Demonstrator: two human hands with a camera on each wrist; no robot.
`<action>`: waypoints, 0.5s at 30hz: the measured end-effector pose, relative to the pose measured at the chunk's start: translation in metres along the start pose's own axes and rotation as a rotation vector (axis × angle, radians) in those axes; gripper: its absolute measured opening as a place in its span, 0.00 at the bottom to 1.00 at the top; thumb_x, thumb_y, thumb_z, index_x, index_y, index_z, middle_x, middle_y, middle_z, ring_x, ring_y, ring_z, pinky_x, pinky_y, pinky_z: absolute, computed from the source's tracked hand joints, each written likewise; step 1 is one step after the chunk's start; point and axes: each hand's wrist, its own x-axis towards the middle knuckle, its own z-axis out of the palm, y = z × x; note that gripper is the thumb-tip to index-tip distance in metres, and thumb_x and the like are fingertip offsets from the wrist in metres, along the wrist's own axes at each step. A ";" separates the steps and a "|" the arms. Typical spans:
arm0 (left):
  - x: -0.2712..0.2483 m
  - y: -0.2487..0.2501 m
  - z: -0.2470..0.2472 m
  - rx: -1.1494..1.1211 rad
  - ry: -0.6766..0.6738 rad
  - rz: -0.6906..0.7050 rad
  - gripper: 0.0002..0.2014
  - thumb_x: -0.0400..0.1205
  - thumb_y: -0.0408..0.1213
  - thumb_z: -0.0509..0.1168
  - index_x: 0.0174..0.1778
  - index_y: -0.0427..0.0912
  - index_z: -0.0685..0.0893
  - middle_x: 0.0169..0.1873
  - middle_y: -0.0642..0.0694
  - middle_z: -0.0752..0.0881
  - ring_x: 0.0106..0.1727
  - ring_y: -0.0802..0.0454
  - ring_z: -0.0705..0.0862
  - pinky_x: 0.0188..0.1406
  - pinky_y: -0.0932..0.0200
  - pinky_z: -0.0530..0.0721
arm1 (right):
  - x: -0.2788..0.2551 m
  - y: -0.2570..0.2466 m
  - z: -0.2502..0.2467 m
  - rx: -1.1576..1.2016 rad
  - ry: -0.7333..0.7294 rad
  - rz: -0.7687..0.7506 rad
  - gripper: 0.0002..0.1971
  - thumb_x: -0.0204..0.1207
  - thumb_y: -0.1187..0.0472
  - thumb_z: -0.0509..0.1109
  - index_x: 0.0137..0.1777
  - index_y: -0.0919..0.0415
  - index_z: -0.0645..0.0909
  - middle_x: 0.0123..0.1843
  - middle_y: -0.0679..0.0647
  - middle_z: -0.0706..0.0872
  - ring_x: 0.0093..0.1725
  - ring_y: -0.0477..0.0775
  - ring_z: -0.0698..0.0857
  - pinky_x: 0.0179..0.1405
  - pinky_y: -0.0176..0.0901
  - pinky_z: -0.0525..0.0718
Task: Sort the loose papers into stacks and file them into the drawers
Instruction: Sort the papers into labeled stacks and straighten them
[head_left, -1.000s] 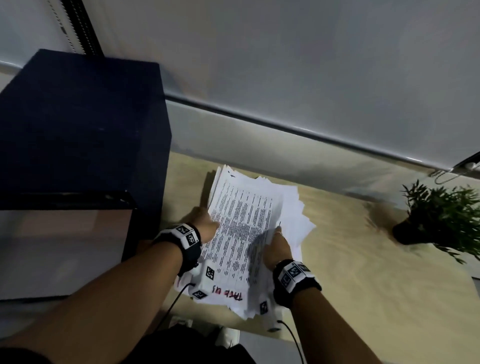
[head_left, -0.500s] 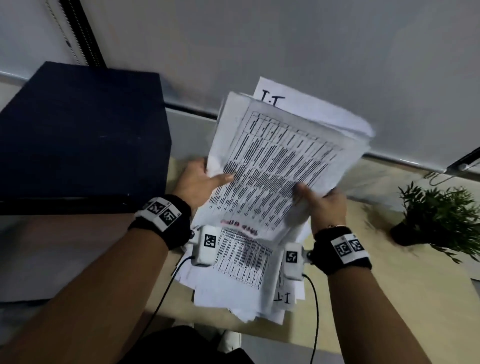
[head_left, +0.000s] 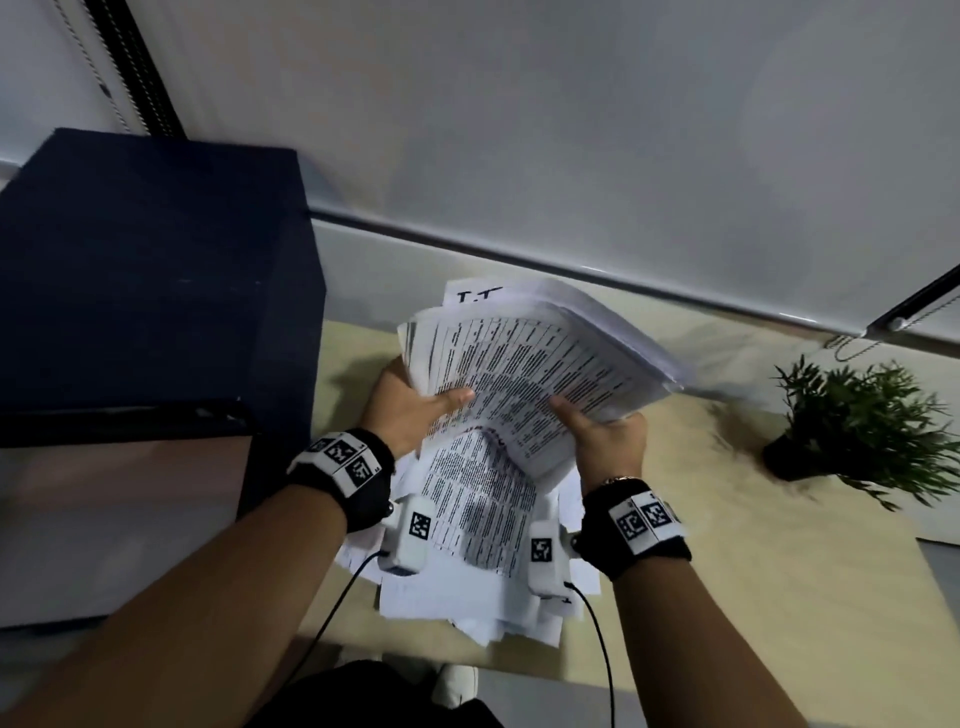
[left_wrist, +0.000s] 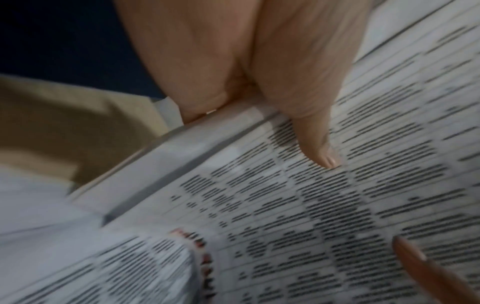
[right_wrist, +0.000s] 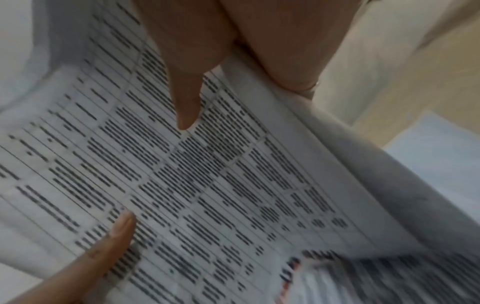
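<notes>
Two hands, left hand (head_left: 410, 408) and right hand (head_left: 608, 441), one thick paper bundle (head_left: 540, 358), one dark cabinet (head_left: 150, 291), one potted plant (head_left: 857, 421), two wrist bands

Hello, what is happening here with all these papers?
A person is holding a thick stack of printed papers above a wooden desk. The left hand grips its left edge and the right hand its right edge, thumbs on top. More loose sheets lie on the desk below. A dark cabinet stands at the left.
</notes>
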 end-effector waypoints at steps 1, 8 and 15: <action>-0.001 -0.003 0.003 0.003 -0.039 -0.022 0.14 0.72 0.37 0.80 0.50 0.51 0.86 0.46 0.55 0.90 0.46 0.70 0.87 0.34 0.80 0.81 | -0.002 0.003 0.001 -0.005 0.000 0.019 0.14 0.63 0.63 0.85 0.48 0.62 0.89 0.45 0.46 0.93 0.45 0.44 0.92 0.48 0.45 0.91; -0.003 -0.010 0.009 -0.012 0.070 -0.044 0.07 0.74 0.40 0.79 0.42 0.51 0.86 0.40 0.53 0.91 0.40 0.64 0.88 0.35 0.68 0.86 | -0.007 0.008 0.007 0.063 0.031 0.066 0.17 0.63 0.68 0.85 0.52 0.68 0.88 0.47 0.52 0.93 0.44 0.49 0.93 0.46 0.45 0.92; 0.012 0.001 -0.008 0.234 0.277 -0.040 0.15 0.78 0.49 0.75 0.47 0.39 0.89 0.37 0.42 0.91 0.34 0.47 0.87 0.35 0.53 0.88 | -0.006 0.068 0.007 -0.710 0.092 0.297 0.38 0.65 0.46 0.81 0.72 0.63 0.74 0.67 0.61 0.81 0.65 0.65 0.81 0.66 0.57 0.81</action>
